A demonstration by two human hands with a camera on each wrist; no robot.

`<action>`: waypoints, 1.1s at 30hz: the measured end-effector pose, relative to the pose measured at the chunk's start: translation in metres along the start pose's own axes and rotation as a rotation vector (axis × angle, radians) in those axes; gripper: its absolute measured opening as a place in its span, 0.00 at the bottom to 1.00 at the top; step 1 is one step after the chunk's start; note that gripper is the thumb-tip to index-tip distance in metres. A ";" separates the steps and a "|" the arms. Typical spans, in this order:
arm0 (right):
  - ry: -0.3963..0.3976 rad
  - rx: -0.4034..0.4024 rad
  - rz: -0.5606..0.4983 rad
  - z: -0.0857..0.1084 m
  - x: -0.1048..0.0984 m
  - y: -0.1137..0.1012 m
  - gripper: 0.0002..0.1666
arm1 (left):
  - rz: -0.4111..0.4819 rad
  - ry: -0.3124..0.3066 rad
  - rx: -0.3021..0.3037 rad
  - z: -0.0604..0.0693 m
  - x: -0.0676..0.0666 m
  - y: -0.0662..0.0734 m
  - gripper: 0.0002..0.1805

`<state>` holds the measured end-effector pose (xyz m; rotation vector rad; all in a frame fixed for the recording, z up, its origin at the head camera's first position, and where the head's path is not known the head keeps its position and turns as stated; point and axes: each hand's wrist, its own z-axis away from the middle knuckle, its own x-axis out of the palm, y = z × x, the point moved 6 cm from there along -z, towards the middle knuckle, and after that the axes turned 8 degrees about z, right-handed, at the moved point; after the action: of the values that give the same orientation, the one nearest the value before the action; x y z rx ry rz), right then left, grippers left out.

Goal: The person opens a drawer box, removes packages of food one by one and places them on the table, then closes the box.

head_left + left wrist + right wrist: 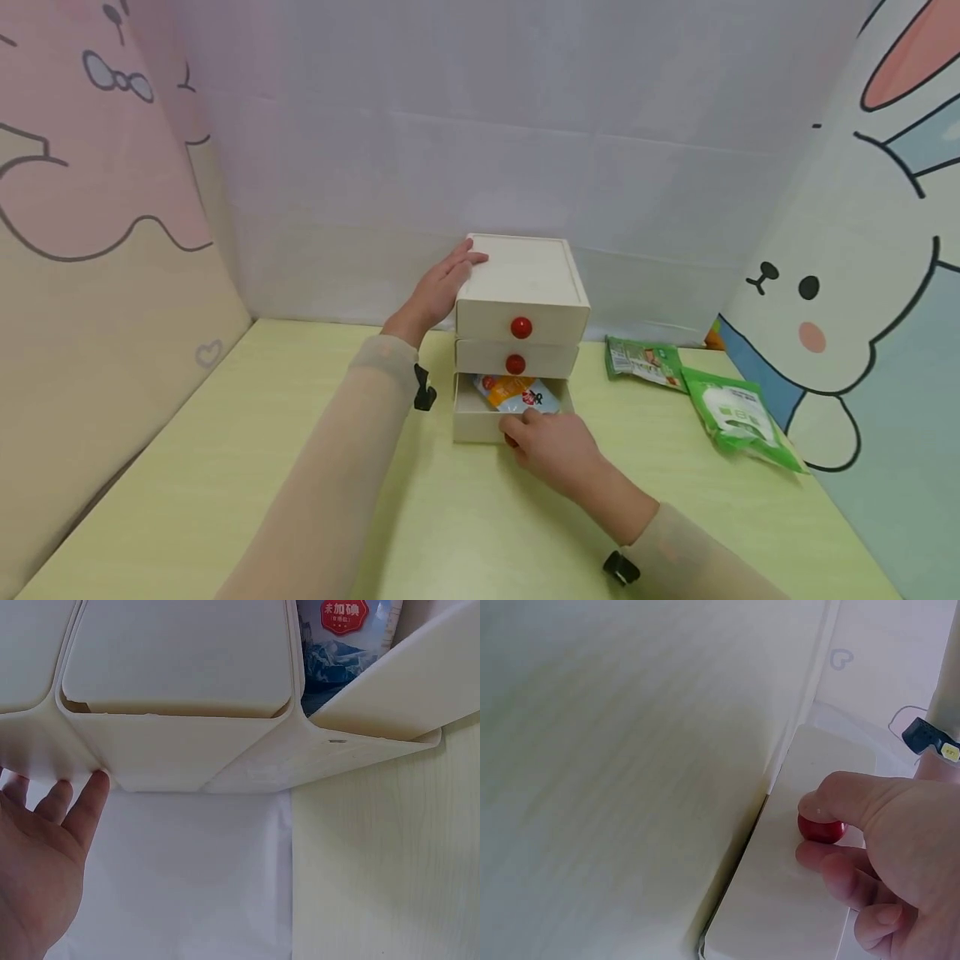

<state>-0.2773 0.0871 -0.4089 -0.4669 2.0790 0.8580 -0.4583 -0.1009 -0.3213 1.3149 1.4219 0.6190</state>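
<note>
A white three-drawer box [525,268] with red knobs stands at the back of the table. Its bottom drawer [476,428] is pulled out, and a blue, white and orange packet [517,392] lies inside; part of that packet [341,645] also shows in the left wrist view. My right hand [558,450] pinches the bottom drawer's red knob [823,829] between thumb and fingers. Against the box's upper left side rests my left hand [435,293], its fingers extended and fingertips reaching the top edge. The middle drawer [487,357] and top drawer [487,323] are closed.
To the right of the box lie a green snack packet [645,362] and a green and white packet [738,417]. A pale wall sheet [375,183] hangs behind the table [247,467]. Printed panels [885,317] border both sides.
</note>
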 end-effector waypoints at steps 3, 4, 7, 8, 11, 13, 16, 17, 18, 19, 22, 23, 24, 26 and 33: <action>-0.013 0.000 -0.004 0.002 -0.001 -0.001 0.17 | 0.000 -0.002 -0.001 0.000 0.000 0.000 0.30; -0.016 0.000 -0.007 0.002 -0.001 -0.002 0.17 | 0.000 -0.003 -0.001 0.000 0.000 -0.001 0.30; -0.028 -0.002 -0.020 0.004 -0.002 -0.003 0.17 | -0.002 -0.004 0.000 0.000 0.000 -0.001 0.30; -0.034 -0.002 -0.024 0.004 -0.002 -0.004 0.17 | -0.002 -0.004 0.000 0.001 0.000 -0.001 0.30; -0.055 -0.002 -0.029 0.006 -0.003 -0.005 0.17 | 0.001 -0.002 -0.002 0.002 0.000 0.000 0.30; -0.068 -0.002 -0.033 0.007 -0.003 -0.006 0.17 | 0.006 0.000 -0.004 0.002 0.000 0.000 0.30; -0.081 -0.003 -0.038 0.009 -0.004 -0.008 0.16 | 0.011 0.003 -0.007 0.002 0.000 -0.001 0.30; -0.083 -0.003 -0.039 0.009 -0.004 -0.009 0.16 | 0.012 0.004 -0.008 0.001 0.000 -0.002 0.30; -0.084 -0.004 -0.039 0.009 -0.004 -0.009 0.16 | 0.011 0.005 -0.008 0.001 0.000 -0.002 0.30; -0.083 -0.004 -0.040 0.010 -0.005 -0.009 0.16 | 0.010 0.006 -0.007 0.001 0.000 -0.003 0.30; -0.085 -0.004 -0.040 0.011 -0.005 -0.010 0.17 | 0.006 0.008 -0.010 0.000 0.000 -0.004 0.30; -0.087 -0.004 -0.041 0.012 -0.005 -0.010 0.17 | 0.003 0.010 -0.011 0.000 0.000 -0.004 0.30; -0.089 -0.004 -0.041 0.012 -0.006 -0.011 0.17 | 0.003 0.010 -0.012 0.000 0.000 -0.004 0.30; -0.093 -0.005 -0.040 0.013 -0.006 -0.011 0.17 | 0.003 0.011 -0.014 0.000 0.000 -0.003 0.30; -0.103 -0.010 -0.043 0.016 -0.010 -0.014 0.18 | 0.008 0.007 -0.013 0.001 0.000 -0.003 0.30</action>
<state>-0.2543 0.0888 -0.4141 -0.4622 1.9645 0.8503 -0.4587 -0.1017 -0.3241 1.3101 1.4160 0.6379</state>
